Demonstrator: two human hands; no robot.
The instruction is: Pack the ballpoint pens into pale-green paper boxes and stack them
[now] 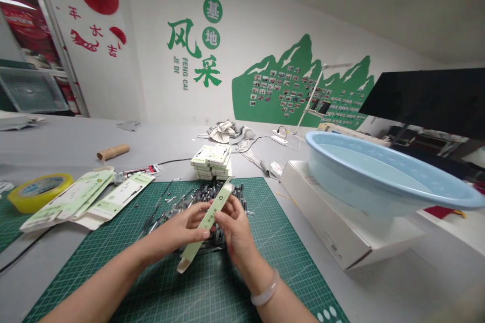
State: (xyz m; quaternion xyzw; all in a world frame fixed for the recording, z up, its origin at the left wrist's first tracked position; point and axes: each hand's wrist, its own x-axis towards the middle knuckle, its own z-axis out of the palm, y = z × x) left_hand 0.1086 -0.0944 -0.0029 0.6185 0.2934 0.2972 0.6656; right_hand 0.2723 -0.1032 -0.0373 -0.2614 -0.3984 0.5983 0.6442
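Both my hands hold a long, narrow pale-green carton (220,201) tilted over a green cutting mat (227,287). My left hand (181,229) grips its lower half, fingers closed round it. My right hand (233,227) pinches its middle from the right; a pale bangle sits on that wrist. The carton's lower end flap hangs open. Under my hands lies a heap of several dark pens (189,199).
A stack of filled cartons (212,160) stands behind the pens. Flat unfolded cartons (79,199), a yellow tape roll (38,189) and a cardboard tube (112,151) lie at left. A light-blue basin (379,171) rests on a white box (333,232) at right.
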